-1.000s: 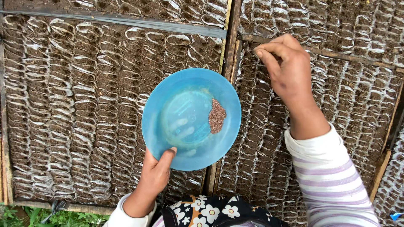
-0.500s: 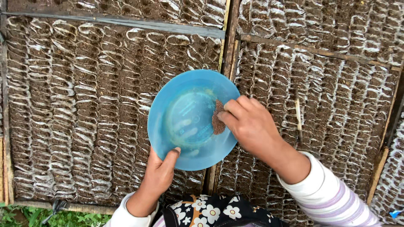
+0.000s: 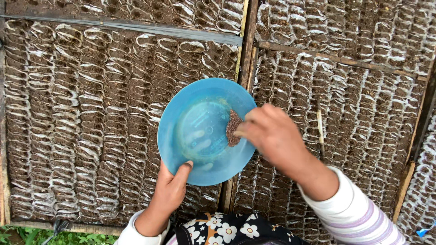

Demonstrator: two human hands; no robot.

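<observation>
Dead centre of the frame, a blue bowl (image 3: 200, 131) is being held up over the seedling beds. It is round, shallow, plastic by the look of it, with a paler ring around its flat bottom and a faint yellowish smear near the upper rim. The left hand (image 3: 170, 193) is gripping it from the lower edge, thumb hooked over the rim and pressing on the inside, the other fingers hidden underneath — so that hand is clamped on the bowl.

On the bowl's right inner slope a small heap of reddish-brown seeds (image 3: 232, 128) is sitting, fine as grit. The right hand (image 3: 272, 136) is reaching in from the lower right, fingertips bunched together and touching the heap; whether it is actually pinching any grains I cannot tell, as the fingers are blurred and turned away.

Behind all this, rows of small soil-filled bags (image 3: 81, 118) are packed tight across the whole frame, their whitish rims crumpled. A wooden batten (image 3: 249, 41) is running down the middle between two beds, and a thin pale stick (image 3: 320, 129) is lying among the bags to the right. A striped sleeve (image 3: 359, 218) is showing at lower right, flowered cloth (image 3: 227, 229) at the bottom edge.
</observation>
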